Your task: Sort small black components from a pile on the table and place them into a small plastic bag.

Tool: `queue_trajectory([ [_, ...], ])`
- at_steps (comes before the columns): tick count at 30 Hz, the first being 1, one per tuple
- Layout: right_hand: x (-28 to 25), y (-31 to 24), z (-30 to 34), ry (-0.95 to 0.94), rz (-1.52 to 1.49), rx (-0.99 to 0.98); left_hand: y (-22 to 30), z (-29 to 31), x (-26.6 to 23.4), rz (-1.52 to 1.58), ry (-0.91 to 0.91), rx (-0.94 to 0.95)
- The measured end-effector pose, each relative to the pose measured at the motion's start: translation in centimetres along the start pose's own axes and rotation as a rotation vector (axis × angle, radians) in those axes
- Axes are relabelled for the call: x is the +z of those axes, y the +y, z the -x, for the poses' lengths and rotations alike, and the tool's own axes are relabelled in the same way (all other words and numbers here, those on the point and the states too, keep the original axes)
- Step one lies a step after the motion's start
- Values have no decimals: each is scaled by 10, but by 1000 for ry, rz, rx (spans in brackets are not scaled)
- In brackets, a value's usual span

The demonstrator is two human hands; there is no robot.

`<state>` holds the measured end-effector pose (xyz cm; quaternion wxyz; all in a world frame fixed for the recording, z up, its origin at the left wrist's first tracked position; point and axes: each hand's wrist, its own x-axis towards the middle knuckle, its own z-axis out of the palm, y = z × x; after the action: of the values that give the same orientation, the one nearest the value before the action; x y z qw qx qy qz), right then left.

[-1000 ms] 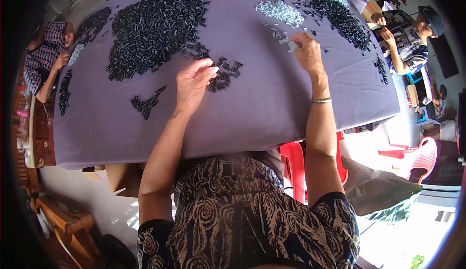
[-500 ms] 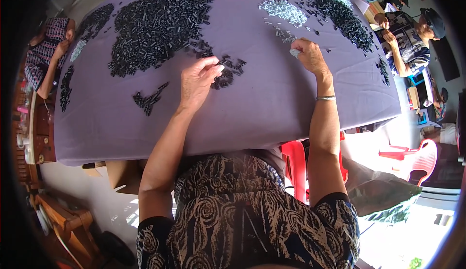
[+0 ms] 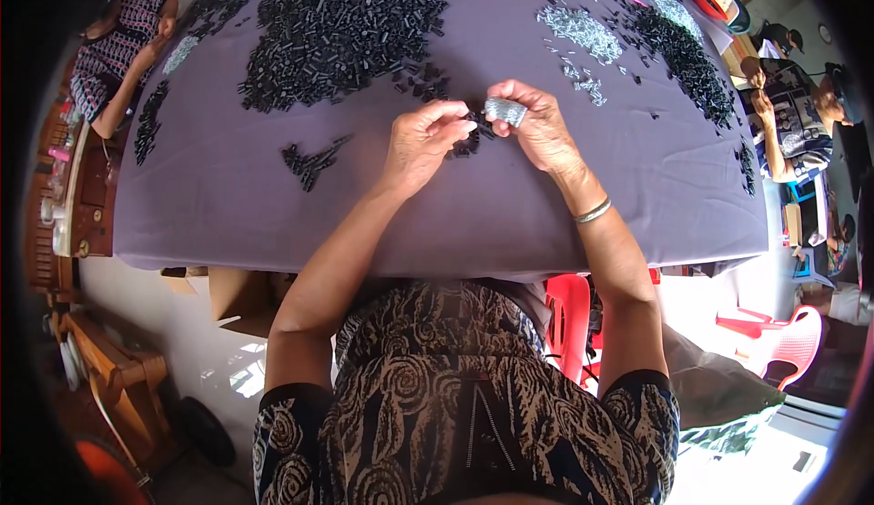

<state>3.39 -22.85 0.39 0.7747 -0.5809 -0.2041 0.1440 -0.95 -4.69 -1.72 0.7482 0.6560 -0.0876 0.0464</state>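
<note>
Above the middle of the table my hands are almost touching. Between the thumb and fingers of my right hand (image 3: pixel 548 139) is a bundle of small clear plastic pieces (image 3: pixel 505 112), lined up side by side. The thumb and fingertips of my left hand (image 3: pixel 421 148) are pinched together beside that bundle; what they hold is too small to make out. Behind and below the fingertips lies a small cluster of black plastic pieces (image 3: pixel 465 148), partly hidden by my hands. Left of my left hand is another little group of black pieces (image 3: pixel 311 164).
A large heap of black pieces (image 3: pixel 344 36) covers the far left of the purple tablecloth (image 3: pixel 510 223). Clear pieces (image 3: pixel 583 33) are piled at the far right, with more black pieces (image 3: pixel 683 59) beyond. People sit at both sides; a red chair (image 3: pixel 569 323) stands below the edge.
My right hand has come left from near the clear pieces to meet my left hand, carrying the bundle. My left hand has moved slightly right. The whole view has shifted a little.
</note>
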Motion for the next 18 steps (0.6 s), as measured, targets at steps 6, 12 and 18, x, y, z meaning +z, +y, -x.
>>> queue_trajectory([
  [6, 5, 3, 3, -29, -96, 27, 1, 1, 2, -6, -16, 10],
  [12, 4, 7, 2, -58, -51, 0, 0, 2, 2, -34, -11, 4],
  [18, 8, 2, 3, -44, -77, 80, 1, 1, 5, -3, -15, 34],
])
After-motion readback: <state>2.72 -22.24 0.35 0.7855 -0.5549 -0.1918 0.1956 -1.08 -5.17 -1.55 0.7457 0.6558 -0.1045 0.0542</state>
